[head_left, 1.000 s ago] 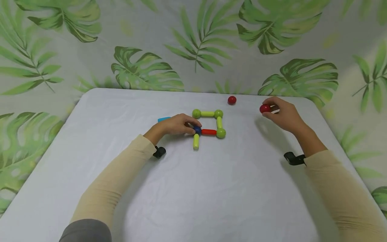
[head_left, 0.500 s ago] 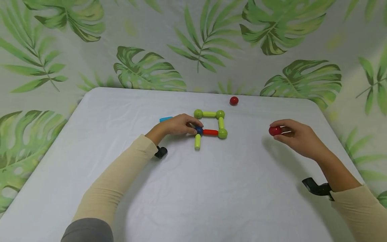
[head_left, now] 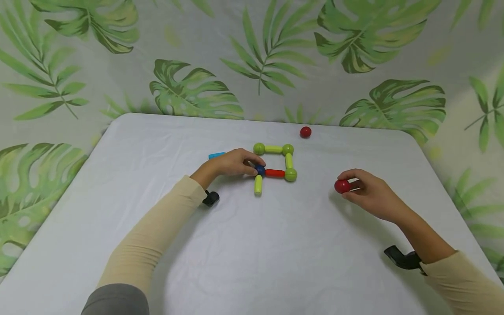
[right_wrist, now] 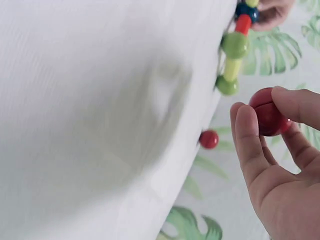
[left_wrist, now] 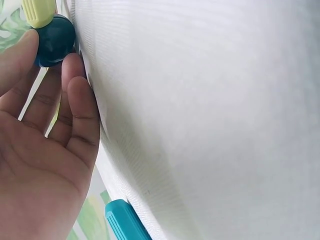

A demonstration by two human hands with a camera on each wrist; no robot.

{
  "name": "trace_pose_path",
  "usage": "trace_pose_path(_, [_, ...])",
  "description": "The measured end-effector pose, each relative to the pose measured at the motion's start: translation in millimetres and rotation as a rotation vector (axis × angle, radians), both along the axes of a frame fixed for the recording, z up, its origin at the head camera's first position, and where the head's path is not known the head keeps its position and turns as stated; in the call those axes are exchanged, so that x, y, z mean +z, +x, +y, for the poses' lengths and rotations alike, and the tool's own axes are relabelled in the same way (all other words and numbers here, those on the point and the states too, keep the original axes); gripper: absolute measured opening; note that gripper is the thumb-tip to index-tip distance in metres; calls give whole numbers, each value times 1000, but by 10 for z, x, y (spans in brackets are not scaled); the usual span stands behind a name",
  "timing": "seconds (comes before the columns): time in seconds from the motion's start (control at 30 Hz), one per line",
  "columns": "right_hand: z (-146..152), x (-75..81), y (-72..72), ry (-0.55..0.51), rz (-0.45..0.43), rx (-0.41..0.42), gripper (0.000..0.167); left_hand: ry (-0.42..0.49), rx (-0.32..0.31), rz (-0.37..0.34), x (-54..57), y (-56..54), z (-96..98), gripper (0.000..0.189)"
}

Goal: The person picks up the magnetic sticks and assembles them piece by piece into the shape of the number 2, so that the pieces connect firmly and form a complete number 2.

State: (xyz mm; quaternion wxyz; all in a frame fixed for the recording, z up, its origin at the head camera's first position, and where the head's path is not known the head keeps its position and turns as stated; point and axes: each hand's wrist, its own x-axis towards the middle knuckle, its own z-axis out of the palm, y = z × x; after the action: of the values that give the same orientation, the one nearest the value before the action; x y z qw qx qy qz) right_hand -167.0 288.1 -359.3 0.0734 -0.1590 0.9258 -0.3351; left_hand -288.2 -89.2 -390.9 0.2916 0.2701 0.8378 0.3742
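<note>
My left hand [head_left: 235, 162] pinches a dark blue ball [left_wrist: 56, 41] between thumb and fingers. That ball is joined to a red rod [head_left: 274, 173] on its right and a yellow-green rod [head_left: 257, 186] pointing toward me. From the red rod, green balls [head_left: 291, 174] and yellow-green rods [head_left: 289, 160] turn up and back left, forming a square with its left side open. My right hand [head_left: 372, 195] holds a red ball [right_wrist: 269, 112] by its fingertips, above the table to the right of the built shape.
Another red ball [head_left: 305, 132] lies near the table's far edge. A blue rod [left_wrist: 126, 220] lies behind the left wrist, partly hidden in the head view. White cloth covers the table [head_left: 252, 262]; a leaf-patterned cloth [head_left: 193, 92] hangs behind.
My right hand has brought its red ball from near the far edge toward me, then a little left toward the built shape. My left hand keeps its grip on the dark blue ball.
</note>
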Motion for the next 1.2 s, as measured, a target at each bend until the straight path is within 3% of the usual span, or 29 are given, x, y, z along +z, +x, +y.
trace_pose_path(0.4, [-581,-14,31,-49,-79,137,35,-16,8,7,-3,-4,-2,39])
trace_pose_path(0.63, [-1022,-112,-20,-35,-97,207,36,-10,9,5,-21,-9,-14,39])
trace_pose_path(0.93, [-1343,-200,-65,-125,-278,219,37,-1,13,8,-53,-10,-17,38])
trace_pose_path(1.2, [-1474,-230,-88,-119,-264,188,34,-9,14,20,-58,-7,-3,38])
